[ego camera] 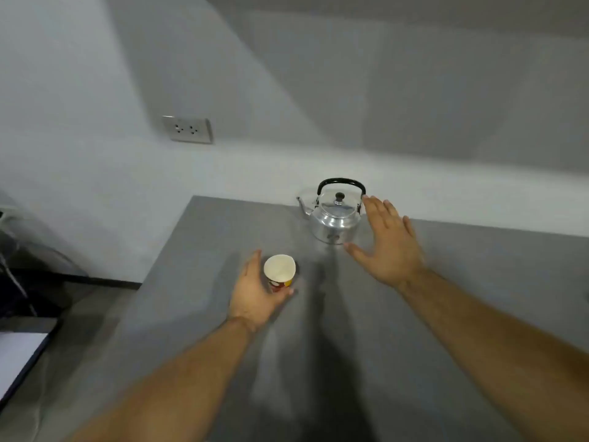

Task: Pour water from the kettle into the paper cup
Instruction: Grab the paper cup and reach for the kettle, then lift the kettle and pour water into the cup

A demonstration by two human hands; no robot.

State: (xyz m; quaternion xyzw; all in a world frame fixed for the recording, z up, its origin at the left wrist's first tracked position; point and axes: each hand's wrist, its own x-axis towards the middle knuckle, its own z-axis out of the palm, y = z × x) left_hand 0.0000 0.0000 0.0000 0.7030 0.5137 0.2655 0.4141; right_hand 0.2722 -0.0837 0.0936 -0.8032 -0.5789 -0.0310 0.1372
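A shiny metal kettle with a black arched handle and a black lid knob stands at the far side of the grey table, its spout pointing left. A paper cup, white inside with red and yellow print outside, stands upright nearer to me. My left hand wraps around the cup's left and front side, thumb up beside its rim. My right hand hovers spread just right of the kettle, fingers apart, fingertips near the handle's right end, touching nothing that I can see.
A white wall runs behind the table, with a double power socket at upper left. Dark objects and a white panel lie beyond the table's left edge. Grey tabletop stretches to the right of my right arm.
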